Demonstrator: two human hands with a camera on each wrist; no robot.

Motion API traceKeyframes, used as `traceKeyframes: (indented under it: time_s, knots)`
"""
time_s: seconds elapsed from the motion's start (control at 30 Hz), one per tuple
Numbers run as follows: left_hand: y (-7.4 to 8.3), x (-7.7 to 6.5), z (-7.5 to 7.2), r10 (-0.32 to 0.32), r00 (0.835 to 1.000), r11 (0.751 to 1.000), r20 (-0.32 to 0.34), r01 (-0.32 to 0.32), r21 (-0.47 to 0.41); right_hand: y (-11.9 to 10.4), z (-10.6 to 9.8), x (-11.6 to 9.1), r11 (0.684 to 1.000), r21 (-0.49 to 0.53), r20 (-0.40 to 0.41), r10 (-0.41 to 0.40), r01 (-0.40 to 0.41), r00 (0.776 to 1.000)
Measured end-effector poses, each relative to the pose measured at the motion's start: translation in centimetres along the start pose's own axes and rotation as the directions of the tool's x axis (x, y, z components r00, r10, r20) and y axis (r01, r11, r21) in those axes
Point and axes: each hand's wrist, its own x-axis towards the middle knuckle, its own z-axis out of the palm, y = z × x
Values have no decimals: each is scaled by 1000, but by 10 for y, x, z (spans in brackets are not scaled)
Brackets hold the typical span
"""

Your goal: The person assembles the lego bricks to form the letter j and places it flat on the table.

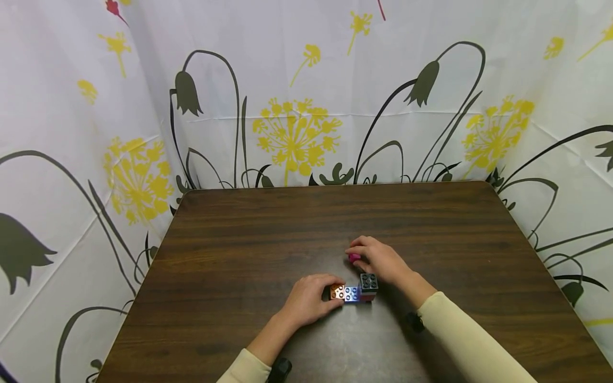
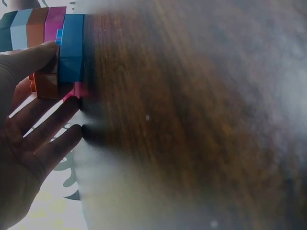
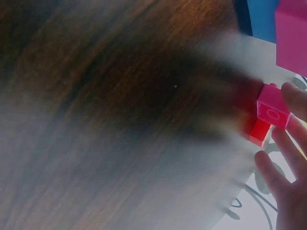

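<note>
My left hand [image 1: 308,300] pinches an orange toy building brick [image 1: 337,292] between thumb and fingers. That brick sits on one end of a long blue brick [image 2: 72,48]. On the blue brick's other end rises a tower with a dark top brick [image 1: 368,282]; its lower layers include a pink brick [image 2: 55,24], a brown-orange brick [image 2: 37,26] and a light blue brick [image 2: 20,28]. Just beyond the tower, my right hand [image 1: 380,260] holds a small pink brick [image 3: 273,106] by its fingertips. Beside that brick, a red brick [image 3: 259,132] is partly hidden.
The joined bricks stand on a dark wood-grain table [image 1: 230,239]. A white curtain [image 1: 297,69] with yellow and grey-green flowers hangs behind the table and along its sides. Dark wrist bands [image 1: 280,369] show at both sleeves.
</note>
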Motion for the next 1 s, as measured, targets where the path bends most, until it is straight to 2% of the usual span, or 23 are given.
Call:
traceKeyframes:
  time_s: [0.2, 0.33, 0.5, 0.73, 0.9, 1.0]
  knots:
    - [0, 0, 1, 1, 1000, 1000, -5, -1, 7, 2, 1, 1, 999, -35, 14, -19, 20, 1000]
    - [0, 1, 1, -2, 1000, 1000, -2, 2, 4, 2, -2, -1, 999, -34, 0, 8, -8, 1000]
    - [0, 1, 0, -5, 1000, 1000, -2, 5, -8, -4, -12, -6, 998, 11, -74, 69, -69, 995]
    - [-2, 0, 0, 1, 1000, 1000, -8, -1, 2, -14, -35, -11, 992, 97, -202, 105, -87, 974]
    - [-2, 1, 0, 5, 1000, 1000, -8, -5, 4, -25, -50, -21, 983, 143, -253, 148, -114, 956]
    - [-1, 0, 1, 11, 1000, 1000, -15, -10, 9, -33, -55, -31, 972, 213, -269, 155, -98, 950]
